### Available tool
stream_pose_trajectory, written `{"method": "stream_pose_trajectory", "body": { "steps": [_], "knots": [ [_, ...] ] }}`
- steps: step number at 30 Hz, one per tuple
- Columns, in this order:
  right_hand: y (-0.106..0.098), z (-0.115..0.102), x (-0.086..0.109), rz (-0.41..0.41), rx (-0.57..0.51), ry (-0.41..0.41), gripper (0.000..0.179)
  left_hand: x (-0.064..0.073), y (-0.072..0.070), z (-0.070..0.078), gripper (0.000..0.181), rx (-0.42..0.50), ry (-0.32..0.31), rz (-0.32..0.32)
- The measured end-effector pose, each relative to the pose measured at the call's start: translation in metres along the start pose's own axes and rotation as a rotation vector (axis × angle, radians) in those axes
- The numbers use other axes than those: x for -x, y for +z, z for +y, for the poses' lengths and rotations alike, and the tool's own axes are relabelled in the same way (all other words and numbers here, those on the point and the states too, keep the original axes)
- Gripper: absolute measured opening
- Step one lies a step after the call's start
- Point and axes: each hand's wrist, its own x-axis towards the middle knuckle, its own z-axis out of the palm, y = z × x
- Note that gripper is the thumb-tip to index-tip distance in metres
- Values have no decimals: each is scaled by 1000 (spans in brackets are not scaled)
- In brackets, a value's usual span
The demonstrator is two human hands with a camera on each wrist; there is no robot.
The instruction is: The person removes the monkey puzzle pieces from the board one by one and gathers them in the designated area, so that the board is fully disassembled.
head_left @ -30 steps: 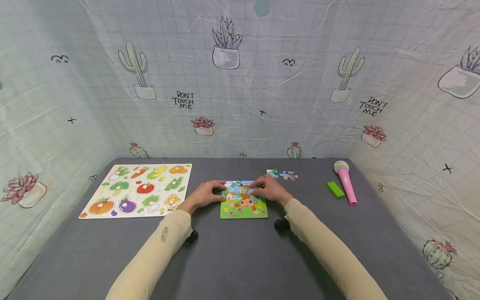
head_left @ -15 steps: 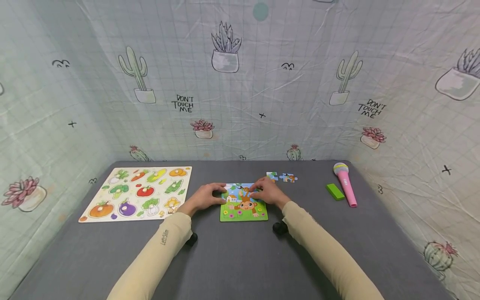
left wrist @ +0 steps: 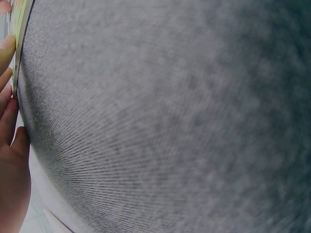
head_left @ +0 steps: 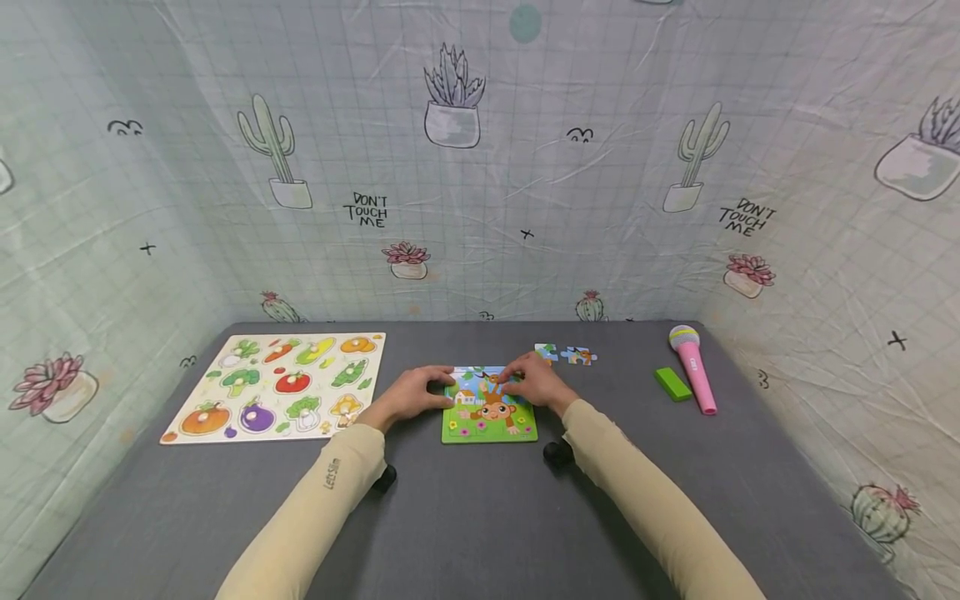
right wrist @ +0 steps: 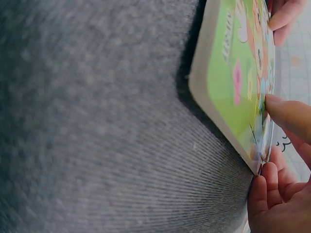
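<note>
A square jigsaw puzzle (head_left: pixel 487 431) with a monkey, a house and flowers in its picture lies on the table. My left hand (head_left: pixel 411 392) holds its left side, thumb and fingers along the edge; the left wrist view shows the fingers (left wrist: pixel 7 119) close to the board's rim. Over the upper right part is my right hand (head_left: pixel 540 383), its thumb and forefinger close together at a puzzle piece (head_left: pixel 494 378) in the picture. In the right wrist view, the right thumb (right wrist: pixel 286 114) touches the picture while other fingers curl near the board's corner. The right hand covers the board's upper right corner.
Loose puzzle pieces (head_left: pixel 579 356) lie behind the right hand. At the right are a green block (head_left: pixel 672 384) and a pink toy microphone (head_left: pixel 697 373). A vegetable peg board (head_left: pixel 187 408) lies at the left. Patterned cloth (head_left: pixel 480 208) stands around the grey table (head_left: pixel 465 517).
The right thumb and forefinger stay at nearly the same part of the puzzle; the right wrist shifts slightly inward. The left hand keeps its place at the edge. The head view tilts a little.
</note>
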Motion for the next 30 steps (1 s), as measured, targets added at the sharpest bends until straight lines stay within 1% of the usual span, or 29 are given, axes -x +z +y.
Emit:
{"method": "stream_pose_trajectory", "body": {
  "steps": [5,12,16,20,24,26,30],
  "knots": [
    [-1,-3,0,2,-3,-18,11,-1,-1,0,38,-9,12,-2],
    [0,-7,0,38,-4,21,15,0,-1,0,38,-11,13,-5],
    [-1,-5,0,61,-4,16,19,-1,0,0,37,-8,9,-8],
    [-3,-3,1,61,-46,15,24,0,0,-1,37,-6,6,-9],
    [-7,0,4,47,-107,49,28,-1,1,-3,37,-20,6,-9],
    [-11,3,5,49,-137,67,30,-1,1,-3,37,-26,6,-7],
    [-25,14,8,82,-189,105,32,-1,1,-2,38,-22,2,-1]
  ]
}}
